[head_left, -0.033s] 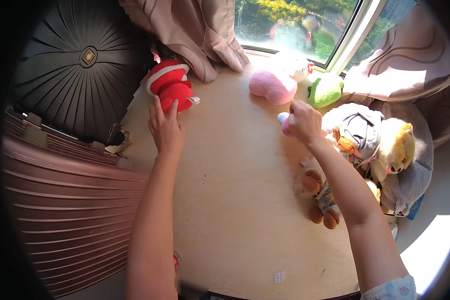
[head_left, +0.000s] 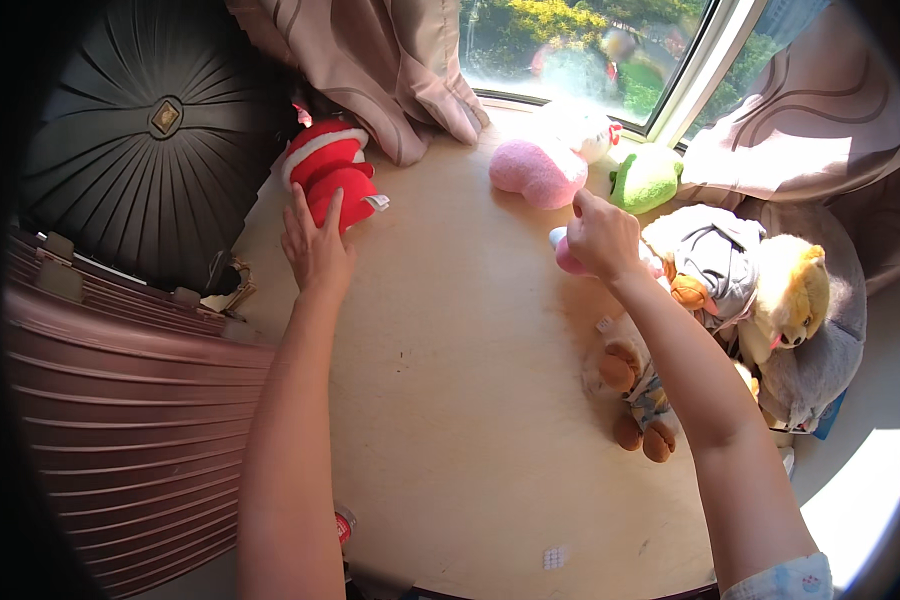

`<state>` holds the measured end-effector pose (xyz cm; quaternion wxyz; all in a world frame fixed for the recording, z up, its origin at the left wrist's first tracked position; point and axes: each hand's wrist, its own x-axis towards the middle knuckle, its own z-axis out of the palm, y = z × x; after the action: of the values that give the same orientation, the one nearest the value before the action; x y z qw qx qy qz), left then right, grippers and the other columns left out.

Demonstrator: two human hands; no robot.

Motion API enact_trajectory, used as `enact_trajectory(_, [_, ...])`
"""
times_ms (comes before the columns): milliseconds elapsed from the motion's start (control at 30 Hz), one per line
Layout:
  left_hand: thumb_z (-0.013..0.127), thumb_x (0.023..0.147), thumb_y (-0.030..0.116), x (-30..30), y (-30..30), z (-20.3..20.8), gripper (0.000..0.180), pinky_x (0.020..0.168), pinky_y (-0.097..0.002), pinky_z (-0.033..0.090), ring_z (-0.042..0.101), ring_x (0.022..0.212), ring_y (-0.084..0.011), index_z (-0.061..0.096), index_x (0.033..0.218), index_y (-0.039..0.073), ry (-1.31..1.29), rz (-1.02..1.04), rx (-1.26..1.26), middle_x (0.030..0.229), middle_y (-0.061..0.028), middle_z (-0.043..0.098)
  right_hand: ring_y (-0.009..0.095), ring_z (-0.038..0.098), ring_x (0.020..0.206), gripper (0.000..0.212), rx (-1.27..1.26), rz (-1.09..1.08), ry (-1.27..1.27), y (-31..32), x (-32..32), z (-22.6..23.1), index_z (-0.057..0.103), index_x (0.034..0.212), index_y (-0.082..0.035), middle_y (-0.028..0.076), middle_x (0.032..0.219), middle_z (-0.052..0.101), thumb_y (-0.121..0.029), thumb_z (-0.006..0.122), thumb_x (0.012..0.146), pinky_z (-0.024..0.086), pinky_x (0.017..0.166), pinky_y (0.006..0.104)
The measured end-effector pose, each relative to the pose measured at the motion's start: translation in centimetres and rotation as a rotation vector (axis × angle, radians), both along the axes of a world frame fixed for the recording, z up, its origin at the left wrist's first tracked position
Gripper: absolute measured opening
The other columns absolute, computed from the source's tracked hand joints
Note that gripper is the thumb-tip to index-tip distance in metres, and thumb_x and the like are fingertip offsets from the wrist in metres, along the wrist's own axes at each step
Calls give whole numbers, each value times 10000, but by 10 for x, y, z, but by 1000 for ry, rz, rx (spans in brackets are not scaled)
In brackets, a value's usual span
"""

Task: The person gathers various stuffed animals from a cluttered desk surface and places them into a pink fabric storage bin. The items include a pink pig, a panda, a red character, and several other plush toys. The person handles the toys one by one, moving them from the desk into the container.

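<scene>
My left hand (head_left: 318, 245) lies with its fingers spread against the lower end of a red plush toy (head_left: 332, 180) with white trim and a small white tag. My right hand (head_left: 607, 238) is closed on a small pink and white plush toy (head_left: 568, 254), mostly hidden by the fist. Just beyond the right hand sit a pink rounded plush (head_left: 538, 174), a sunlit white plush (head_left: 585, 130) with a red detail, and a green plush (head_left: 648, 180). A brown-footed plush (head_left: 620, 368) lies partly under my right forearm.
A tan plush dog (head_left: 796, 290) in grey clothing rests against a grey cushion (head_left: 850, 300) at right. On the left stand a black ribbed case (head_left: 100, 170) and a maroon ribbed suitcase (head_left: 150, 400). Curtains (head_left: 370, 70) flank the window (head_left: 570, 60) behind the pale wooden surface (head_left: 450, 400).
The view has shifted slightly, so most things appear a little further left. My left hand stays against the red plush toy, and my right hand keeps its hold.
</scene>
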<state>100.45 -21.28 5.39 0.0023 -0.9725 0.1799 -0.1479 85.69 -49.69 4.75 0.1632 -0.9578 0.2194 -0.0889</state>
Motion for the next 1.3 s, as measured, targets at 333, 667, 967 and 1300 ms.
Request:
enact_trajectory(333, [645, 693, 80, 83, -35, -24, 502, 822, -384, 413, 477, 1003, -353, 387, 1123, 60, 258, -76, -89, 1120, -217, 441, 235, 584, 866, 523, 640, -455, 41, -55, 59, -38, 551, 997, 30, 200, 941, 591, -411, 584, 719, 447, 757, 325])
enact_trajectory(667, [510, 776, 19, 73, -20, -39, 114, 650, -340, 480, 605, 775, -261, 512, 888, 1, 198, -23, -487, 821, -181, 596, 98, 522, 699, 235, 682, -50, -262, -64, 23, 9, 586, 884, 54, 72, 783, 601, -144, 506, 785, 419, 656, 236])
enact_trajectory(967, [526, 793, 21, -65, -54, 68, 70, 630, -324, 461, 597, 692, -231, 495, 855, 30, -151, -191, -1031, 779, -119, 585, 137, 568, 707, 241, 1046, -190, -761, -4, -140, 154, 573, 916, 57, 102, 836, 605, -129, 506, 777, 447, 694, 244])
enact_trajectory(1300, [522, 805, 38, -373, 79, 163, 107, 711, -355, 450, 534, 698, -236, 493, 896, -12, 9, 152, -1124, 815, -150, 542, 132, 554, 674, 245, 1443, -251, -186, 118, -291, 169, 601, 829, 96, 89, 740, 613, -102, 569, 688, 423, 615, 237])
